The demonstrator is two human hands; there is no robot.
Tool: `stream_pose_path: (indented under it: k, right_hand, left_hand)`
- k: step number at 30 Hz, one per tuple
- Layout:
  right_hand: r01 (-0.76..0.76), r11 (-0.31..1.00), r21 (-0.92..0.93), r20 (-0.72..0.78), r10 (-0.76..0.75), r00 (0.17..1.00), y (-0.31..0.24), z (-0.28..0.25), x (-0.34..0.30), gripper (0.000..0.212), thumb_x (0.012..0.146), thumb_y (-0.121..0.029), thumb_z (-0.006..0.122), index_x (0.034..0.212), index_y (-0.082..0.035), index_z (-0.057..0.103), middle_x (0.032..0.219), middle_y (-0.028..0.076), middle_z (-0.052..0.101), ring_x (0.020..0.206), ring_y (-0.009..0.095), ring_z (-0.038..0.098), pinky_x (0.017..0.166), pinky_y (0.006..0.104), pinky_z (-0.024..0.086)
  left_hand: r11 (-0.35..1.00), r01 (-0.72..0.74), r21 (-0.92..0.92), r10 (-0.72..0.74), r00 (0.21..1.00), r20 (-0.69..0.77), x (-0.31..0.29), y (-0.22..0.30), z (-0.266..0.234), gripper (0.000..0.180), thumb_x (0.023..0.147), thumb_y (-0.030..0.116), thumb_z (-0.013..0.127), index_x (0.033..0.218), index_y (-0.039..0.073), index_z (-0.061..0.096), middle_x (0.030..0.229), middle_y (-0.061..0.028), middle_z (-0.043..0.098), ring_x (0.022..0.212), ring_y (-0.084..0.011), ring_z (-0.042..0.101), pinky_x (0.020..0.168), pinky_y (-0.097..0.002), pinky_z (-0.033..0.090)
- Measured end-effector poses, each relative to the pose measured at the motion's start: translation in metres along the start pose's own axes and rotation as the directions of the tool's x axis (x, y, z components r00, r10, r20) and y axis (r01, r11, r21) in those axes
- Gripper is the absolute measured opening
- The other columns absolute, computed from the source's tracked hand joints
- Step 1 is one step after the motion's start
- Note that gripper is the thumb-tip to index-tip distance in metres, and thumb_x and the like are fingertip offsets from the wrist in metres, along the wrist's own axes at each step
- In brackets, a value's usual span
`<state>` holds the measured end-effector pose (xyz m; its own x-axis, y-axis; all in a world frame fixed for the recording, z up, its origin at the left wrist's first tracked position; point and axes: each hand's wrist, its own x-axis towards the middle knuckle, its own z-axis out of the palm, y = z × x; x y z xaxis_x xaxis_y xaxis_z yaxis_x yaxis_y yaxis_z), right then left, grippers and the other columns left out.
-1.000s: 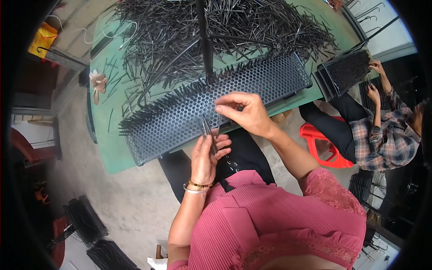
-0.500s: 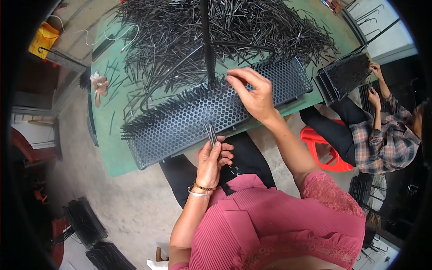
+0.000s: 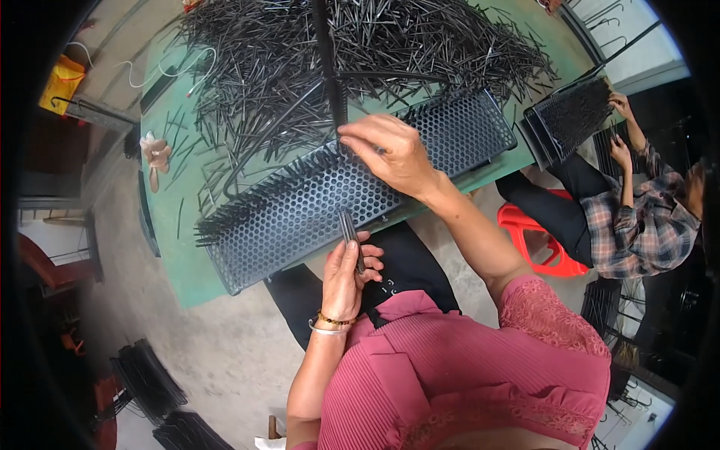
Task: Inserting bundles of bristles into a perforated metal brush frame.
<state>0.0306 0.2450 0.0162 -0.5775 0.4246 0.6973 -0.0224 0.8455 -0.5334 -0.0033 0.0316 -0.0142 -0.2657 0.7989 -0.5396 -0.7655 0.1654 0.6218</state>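
A long black perforated metal panel [image 3: 279,238] lies slanted across the near edge of the green table. Thin black strips [image 3: 264,184] stand up from its holes along the far side, densest to the left. My left hand [image 3: 343,279] is closed round a small bundle of such strips [image 3: 347,228], their tips over the panel's near edge. Above the panel's far row, my right hand [image 3: 391,156] is closed in a pinch beside the upright black rod [image 3: 327,67]. Whatever lies between its fingertips is too small to make out.
A big heap of loose black strips [image 3: 420,45] covers the table's far part. Pale gloves [image 3: 155,156] lie at the left edge, near a white cable [image 3: 196,60]. At right, a co-worker [image 3: 630,225] on a red stool [image 3: 534,234] handles another bristled black panel [image 3: 570,120].
My right hand has moved left along the panel's far row, up to the rod. The left hand still holds its bundle near the front edge. The whole view has shifted slightly.
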Motion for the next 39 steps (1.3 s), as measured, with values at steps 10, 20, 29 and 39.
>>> stream_pose_path:
  k: [10, 20, 29, 39]
  right_hand:
    - [0.041, 0.999, -0.015, 0.102, -0.039, 0.994, 0.009, 0.007, -0.011, 0.015, 0.075, -0.006, 0.069, 0.089, -0.003, 0.066, 0.082, 0.007, 0.066, 0.072, 0.022, 0.062, 0.067, 0.0328, 0.045]
    - [0.149, 0.986, -0.071, 0.027, -0.148, 0.989, 0.007, 0.006, -0.016, 0.019, 0.072, -0.003, 0.07, 0.09, -0.002, 0.066, 0.081, 0.008, 0.063, 0.072, 0.023, 0.061, 0.063, 0.0323, 0.046]
    - [0.036, 0.999, 0.003, -0.072, -0.036, 0.997, -0.002, -0.024, 0.006, 0.015, 0.072, 0.001, 0.07, 0.087, 0.0, 0.067, 0.081, 0.011, 0.065, 0.07, 0.022, 0.062, 0.06, 0.0292, 0.049]
    - [0.078, 0.995, -0.054, 0.059, -0.075, 0.995, 0.01, -0.01, -0.009, 0.015, 0.072, -0.006, 0.07, 0.087, -0.004, 0.068, 0.083, 0.007, 0.065, 0.075, 0.022, 0.061, 0.067, 0.0322, 0.046]
  left_hand:
    - [1.0, 0.019, 0.015, -0.019, 1.0, 0.02, 0.001, -0.001, 0.003, 0.034, 0.098, 0.024, 0.042, 0.118, -0.002, 0.048, 0.093, -0.0106, 0.06, 0.076, -0.0134, 0.06, 0.065, -0.0245, 0.053]
    - [0.999, 0.038, 0.023, -0.039, 0.999, 0.029, 0.001, -0.002, 0.002, 0.034, 0.098, 0.025, 0.042, 0.118, -0.002, 0.048, 0.094, -0.0099, 0.06, 0.077, -0.0128, 0.059, 0.067, -0.0257, 0.053]
    - [0.999, -0.008, -0.039, 0.01, 0.998, 0.057, -0.001, 0.002, 0.007, 0.035, 0.098, 0.024, 0.042, 0.119, -0.004, 0.046, 0.094, -0.0113, 0.06, 0.076, -0.0139, 0.06, 0.066, -0.0257, 0.054]
    - [0.999, 0.031, -0.035, -0.03, 0.999, 0.037, 0.004, 0.003, 0.008, 0.036, 0.098, 0.023, 0.041, 0.122, -0.004, 0.044, 0.098, -0.0149, 0.061, 0.081, -0.0169, 0.062, 0.07, -0.0273, 0.055]
